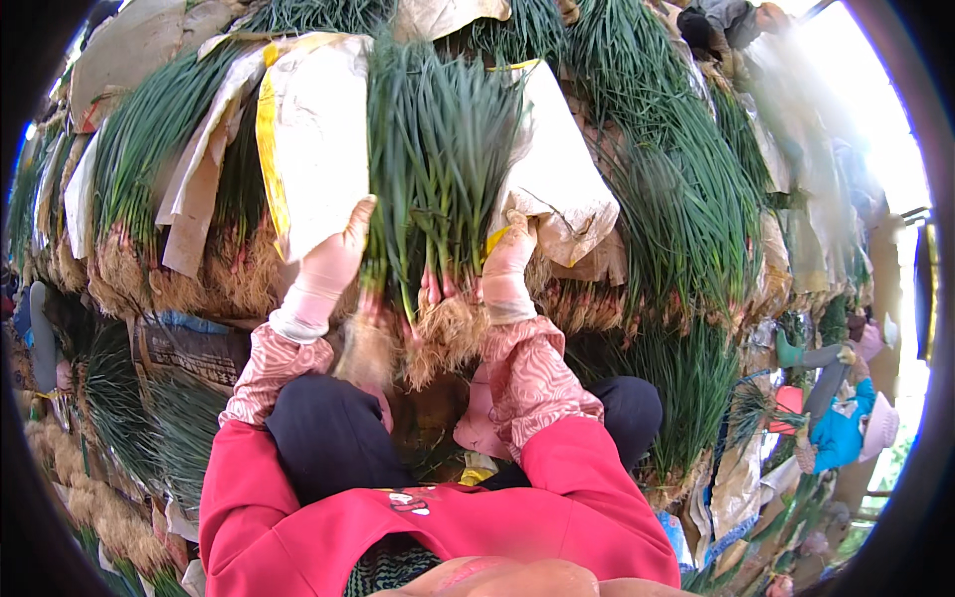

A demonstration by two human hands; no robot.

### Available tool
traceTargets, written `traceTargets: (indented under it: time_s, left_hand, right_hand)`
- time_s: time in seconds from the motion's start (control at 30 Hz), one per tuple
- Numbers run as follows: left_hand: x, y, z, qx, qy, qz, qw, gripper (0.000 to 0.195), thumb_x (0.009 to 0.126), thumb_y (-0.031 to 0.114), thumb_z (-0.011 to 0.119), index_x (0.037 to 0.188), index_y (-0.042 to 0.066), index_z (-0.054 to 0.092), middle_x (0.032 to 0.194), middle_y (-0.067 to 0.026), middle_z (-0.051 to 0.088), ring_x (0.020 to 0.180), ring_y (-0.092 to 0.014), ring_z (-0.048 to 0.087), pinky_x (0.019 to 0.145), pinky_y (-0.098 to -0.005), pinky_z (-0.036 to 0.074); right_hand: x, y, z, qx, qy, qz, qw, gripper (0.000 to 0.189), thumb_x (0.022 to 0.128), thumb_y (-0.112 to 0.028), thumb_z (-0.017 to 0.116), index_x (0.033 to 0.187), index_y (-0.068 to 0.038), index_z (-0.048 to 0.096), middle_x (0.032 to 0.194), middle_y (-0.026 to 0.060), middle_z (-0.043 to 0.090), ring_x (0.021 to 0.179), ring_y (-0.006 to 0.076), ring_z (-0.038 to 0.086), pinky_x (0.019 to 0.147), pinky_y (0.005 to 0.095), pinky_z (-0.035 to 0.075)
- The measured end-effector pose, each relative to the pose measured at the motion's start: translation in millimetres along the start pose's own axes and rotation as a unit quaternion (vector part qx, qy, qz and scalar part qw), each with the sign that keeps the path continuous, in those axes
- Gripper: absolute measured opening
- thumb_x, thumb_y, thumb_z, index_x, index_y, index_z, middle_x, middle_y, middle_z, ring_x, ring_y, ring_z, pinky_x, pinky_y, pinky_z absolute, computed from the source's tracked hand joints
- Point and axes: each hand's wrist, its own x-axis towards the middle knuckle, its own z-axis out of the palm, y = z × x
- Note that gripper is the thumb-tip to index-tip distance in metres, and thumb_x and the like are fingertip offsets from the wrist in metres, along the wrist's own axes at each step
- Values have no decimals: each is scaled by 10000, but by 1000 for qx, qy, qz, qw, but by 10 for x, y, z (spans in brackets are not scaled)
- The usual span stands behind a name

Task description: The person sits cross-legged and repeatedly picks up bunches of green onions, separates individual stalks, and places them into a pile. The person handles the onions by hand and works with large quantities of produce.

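A bunch of green onions (448,149) with pinkish bulbs and shaggy pale roots (448,328) lies before me, leaves pointing away. On its left, my gloved left hand (332,257) grips the lower edge of a white sheet (317,142) with a yellow border; the fingers behind the sheet are hidden. My right hand (511,261), also gloved, pinches a second white sheet (556,164), which is folded over at its near end. Between the two sheets the onions show uncovered. Patterned pink sleeve covers reach up to both gloves.
More onions (160,164) lie in rows to the left, with paper-like sheets (198,186) between them. A large heap of onions (671,172) spreads at the right. One person in blue (843,425) is at the far right; another person (731,26) bends at the upper right.
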Motion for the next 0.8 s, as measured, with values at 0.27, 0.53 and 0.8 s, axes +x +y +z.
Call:
traceTargets:
  time_s: [0.27,0.53,0.8]
  left_hand:
    - [662,1128,-147,-391,-65,-118,911,167,944,161,577,925,22,668,600,-7,565,428,-86,489,396,-220,374]
    - [890,1111,21,-432,-102,-202,873,273,936,286,581,839,34,621,564,-30,571,408,-91,500,363,-209,393]
    - [62,-326,436,-323,-91,-561,757,245,967,228,508,1022,9,603,584,-59,610,424,-120,524,394,-245,429]
  right_hand:
    - [-494,-978,213,65,-27,-104,992,204,761,-55,596,961,-70,632,931,24,617,819,167,587,722,270,491]
    - [102,-1514,508,-128,-160,-167,965,234,915,-102,489,1080,39,577,1024,100,598,901,183,590,747,291,508]
    - [1298,-892,-585,-316,-40,-94,943,265,823,-145,708,984,38,603,789,19,559,647,113,491,578,256,415]
